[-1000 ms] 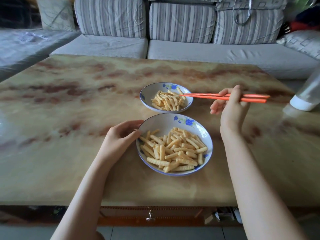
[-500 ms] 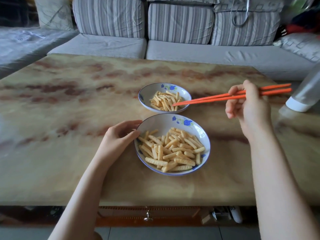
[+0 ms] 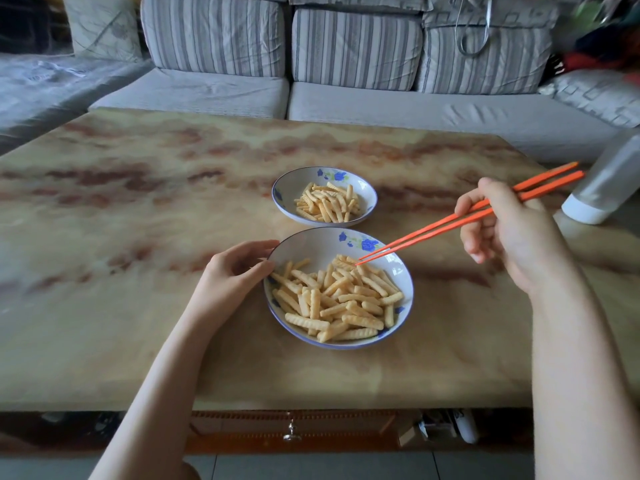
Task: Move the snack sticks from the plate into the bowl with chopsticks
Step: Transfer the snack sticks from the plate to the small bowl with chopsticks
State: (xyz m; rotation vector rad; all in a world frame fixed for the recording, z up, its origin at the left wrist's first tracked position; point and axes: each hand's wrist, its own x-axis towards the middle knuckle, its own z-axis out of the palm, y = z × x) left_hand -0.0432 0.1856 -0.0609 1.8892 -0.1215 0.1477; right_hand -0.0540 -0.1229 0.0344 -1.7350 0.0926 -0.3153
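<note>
Over the near dish, the white porcelain plate with blue flowers [image 3: 311, 244], the tips of the two orange plastic chopsticks [image 3: 443, 225] now hang just above the far side of the pile of pale yellow ridged snack sticks [image 3: 339, 299]. A second ago these tips were over the smaller white bowl with blue flowers [image 3: 363, 192], which stands just behind the plate, and half a second ago they were at its right rim; so the right hand [image 3: 509, 233] has swung back and lowered the chopsticks toward the plate. The tips are close together and carry nothing, which I judge to mean that one delivery is finished and the next pick begins. The right hand is closed around the upper half of the chopsticks, with the fingers curled under them. The left hand [image 3: 232, 275] rests half-curled on the marbled beige counter [image 3: 138, 306], its fingertips touching the left rim of the plate, as it did before; it steadies the plate and does not grip it fully. Most snack sticks are on the plate, a smaller heap lies in the bowl, so much of the task is left. Next the tips probably must open a little and close on one stick at the top of the pile.
</note>
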